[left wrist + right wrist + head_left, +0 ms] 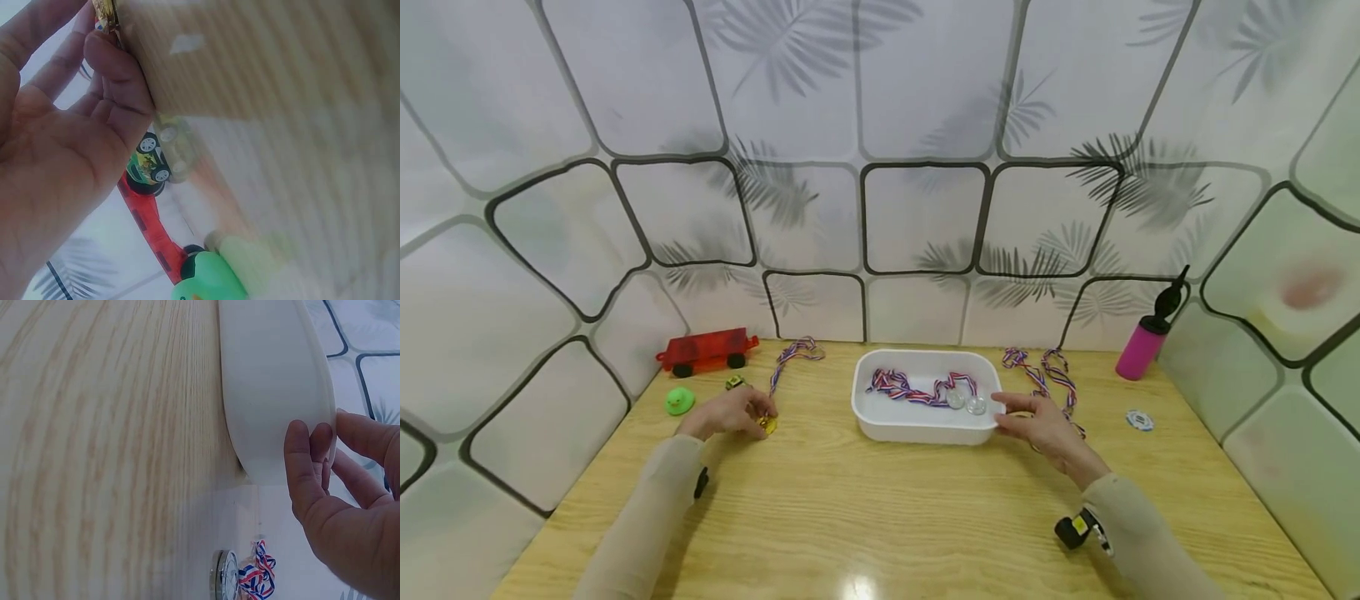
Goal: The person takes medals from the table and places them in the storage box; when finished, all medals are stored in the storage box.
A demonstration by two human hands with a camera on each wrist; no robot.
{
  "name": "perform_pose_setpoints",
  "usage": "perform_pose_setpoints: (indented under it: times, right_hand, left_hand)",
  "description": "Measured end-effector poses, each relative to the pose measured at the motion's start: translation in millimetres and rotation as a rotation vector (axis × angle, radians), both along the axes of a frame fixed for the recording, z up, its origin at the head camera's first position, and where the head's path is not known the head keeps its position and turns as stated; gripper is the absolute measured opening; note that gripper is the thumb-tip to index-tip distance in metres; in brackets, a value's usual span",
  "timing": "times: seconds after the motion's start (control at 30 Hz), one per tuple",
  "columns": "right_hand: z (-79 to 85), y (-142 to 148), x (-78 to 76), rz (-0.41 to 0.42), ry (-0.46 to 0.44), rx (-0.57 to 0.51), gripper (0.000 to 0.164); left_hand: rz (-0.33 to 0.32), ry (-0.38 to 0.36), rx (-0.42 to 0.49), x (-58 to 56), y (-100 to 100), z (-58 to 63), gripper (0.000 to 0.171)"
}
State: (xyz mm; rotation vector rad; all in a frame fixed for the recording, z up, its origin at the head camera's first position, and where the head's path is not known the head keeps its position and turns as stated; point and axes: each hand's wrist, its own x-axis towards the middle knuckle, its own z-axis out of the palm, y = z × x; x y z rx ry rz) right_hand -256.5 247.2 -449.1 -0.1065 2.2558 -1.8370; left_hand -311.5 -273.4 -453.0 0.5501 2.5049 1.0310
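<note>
At the left of the table, my left hand [733, 412] pinches a gold medal [767, 424]. Its striped ribbon [786, 364] trails away toward the back wall. In the left wrist view only a slice of the gold medal [105, 14] shows by the fingertips. My right hand [1045, 429] grips the right end of a white plastic tray [917, 434], thumb against the outer wall and fingers at the rim. Inside lie two silver medals [976, 405] with red, white and blue ribbons [910, 393]. The right wrist view shows the tray's outer wall [269, 394] close beside the fingers.
Behind my left hand are a red toy wagon [707, 351], a green rubber duck [680, 401] and a small toy car [149, 161]. Right of the tray lie more ribbons [1058, 379], a silver medal [228, 575], a poker chip [1139, 420] and a pink hand pump [1141, 350].
</note>
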Motion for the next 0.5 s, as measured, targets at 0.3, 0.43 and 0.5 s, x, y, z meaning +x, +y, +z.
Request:
perform_pose_setpoints:
  times: [0.3,0.43,0.5]
  right_hand:
    - [-2.5,1.9,-1.9,0.009,0.018,-0.016,0.053]
    - [-3.1,1.8,-2.2,0.010,0.019,-0.029,0.053]
    - [-2.8,1.3,-2.3,0.007,0.017,-0.027,0.053]
  left_hand:
    - [-0.028,0.053,0.049,0.3,6.3,-3.3,0.030]
    - [0.003,0.070,0.046,-0.2,10.8,-1.4,0.026]
    - [0.034,0.056,0.048,-0.6,13.3,0.3,0.025]
